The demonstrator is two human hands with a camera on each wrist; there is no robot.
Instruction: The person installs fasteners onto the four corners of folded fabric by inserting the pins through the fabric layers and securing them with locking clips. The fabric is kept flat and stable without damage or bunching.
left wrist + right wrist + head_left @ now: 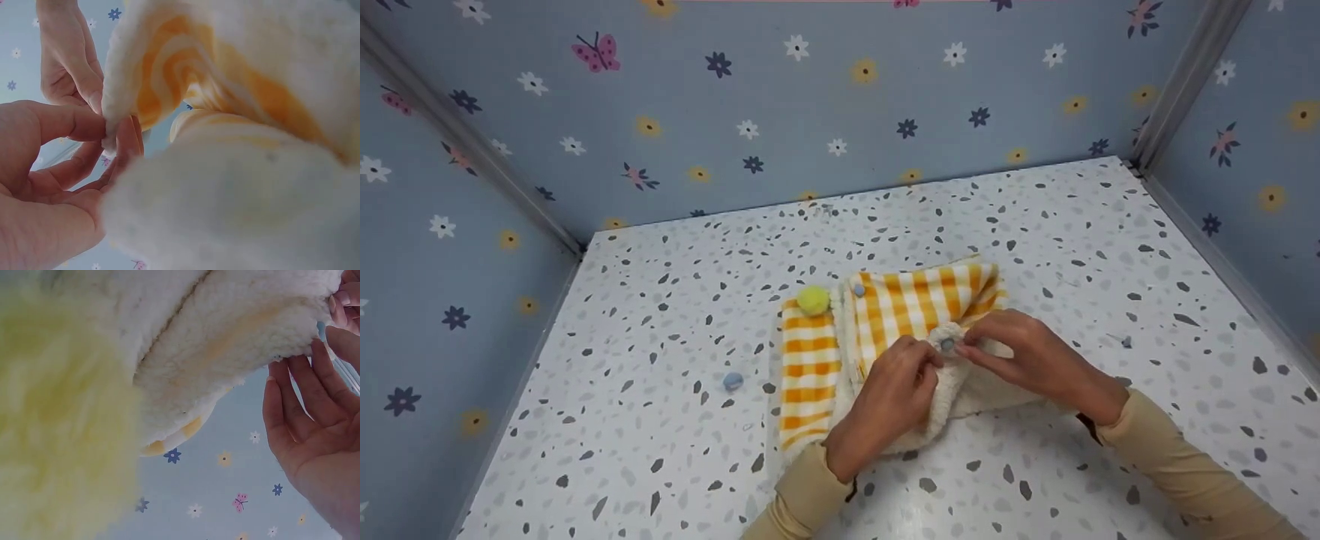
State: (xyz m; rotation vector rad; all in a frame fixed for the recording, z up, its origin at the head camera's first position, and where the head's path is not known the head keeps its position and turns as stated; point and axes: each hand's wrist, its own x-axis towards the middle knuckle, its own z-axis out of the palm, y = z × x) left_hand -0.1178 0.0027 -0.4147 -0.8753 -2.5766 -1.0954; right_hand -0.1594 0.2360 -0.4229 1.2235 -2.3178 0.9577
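Observation:
A yellow-and-white checked cloth with white fleece lining [907, 300] lies bunched on the table. My left hand [894, 386] pinches a raised fleece edge of it; in the left wrist view, thumb and fingers of that left hand [50, 169] are on both sides of the edge. A round grey-blue button [947, 344] shows on this edge, between the two hands. My right hand [1027, 352] pinches the same edge just right of the button. Seen from the right wrist, the right hand's fingers [306, 391] touch the fleece [242, 332] from below.
A yellow-green pompom [813, 301] and a small blue button-like piece [859, 289] sit at the cloth's upper left. Another blue piece [733, 381] lies on the speckled table [660, 315] to the left. Flower-patterned walls [780, 97] stand at the back and both sides.

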